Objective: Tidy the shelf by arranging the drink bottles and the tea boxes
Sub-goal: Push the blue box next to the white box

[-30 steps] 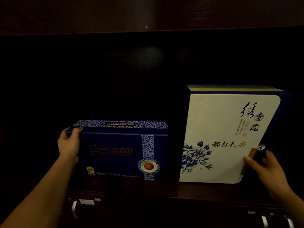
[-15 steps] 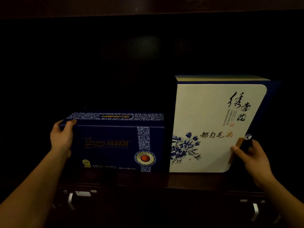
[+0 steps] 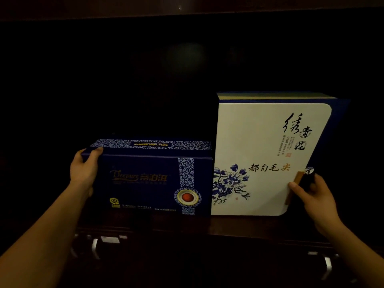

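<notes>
The left hand [image 3: 84,173] grips the upper left corner of a dark blue box [image 3: 149,179], thumb lying over the top edge and the fingers hidden behind the left end. This low, wide cardboard box stands toward the left of the dark wooden shelf [image 3: 187,225], near its front edge; its face is glossy, with gold lettering, a vertical band of blue-and-white scrollwork and a round red-centred emblem low on that band. Its right end touches, or very nearly touches, a taller white box [image 3: 259,159] standing upright toward the right of the shelf, smooth-faced with rounded right corners, black brush lettering, a painted blue flower at the lower left and a dark blue casing showing along its top and right side. The right hand [image 3: 313,196] is closed on the lower right edge of the white box, thumb on the front beside a small brown clasp [image 3: 295,183], the other fingers wrapped behind. The space behind the boxes is too dark to read. Below the front edge, pale metal handles [image 3: 95,247] glint faintly.
</notes>
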